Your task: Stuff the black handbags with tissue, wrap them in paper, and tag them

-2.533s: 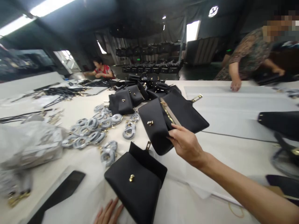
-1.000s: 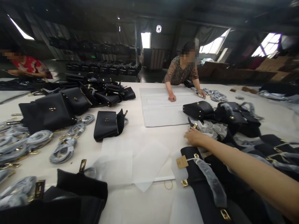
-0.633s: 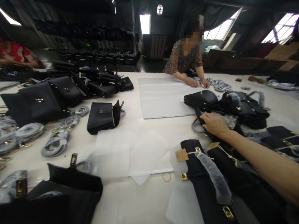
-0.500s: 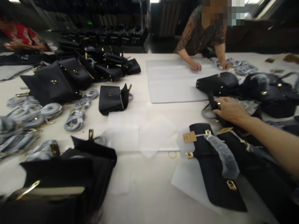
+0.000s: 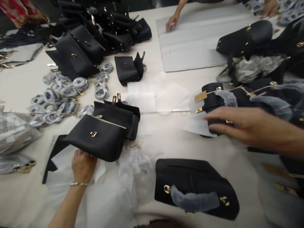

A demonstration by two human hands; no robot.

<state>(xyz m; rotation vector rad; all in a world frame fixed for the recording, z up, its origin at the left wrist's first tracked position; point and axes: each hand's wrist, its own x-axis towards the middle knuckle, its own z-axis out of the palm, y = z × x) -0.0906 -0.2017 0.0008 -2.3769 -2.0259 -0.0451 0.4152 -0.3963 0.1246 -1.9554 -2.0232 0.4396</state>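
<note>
My left hand (image 5: 83, 165), with a thin bracelet at its wrist, is closed at the near lower edge of a black handbag (image 5: 105, 141). Its fingertips are hidden behind the bag, which leans back against other black bags. White tissue paper (image 5: 99, 196) spreads under and around that wrist. On the other side, my right hand (image 5: 239, 125) is open, thumb and fingers apart, over a black bag with a tan tag (image 5: 200, 96) and a wrapped handle. Directly in front of me lies another black handbag (image 5: 182, 171), its handle (image 5: 194, 199) covered in translucent wrap.
Wrapped, coiled straps (image 5: 57, 98) lie at left, below a heap of black bags (image 5: 87, 47). A small black bag (image 5: 125, 69) stands mid-table. Across the table, another person's hand (image 5: 173, 22) touches a large pale sheet (image 5: 190, 47). More bags crowd the right side.
The view has tilted down, bringing my left hand and the bag in front of me into sight. My right hand has left the far right bags and come nearer, now open.
</note>
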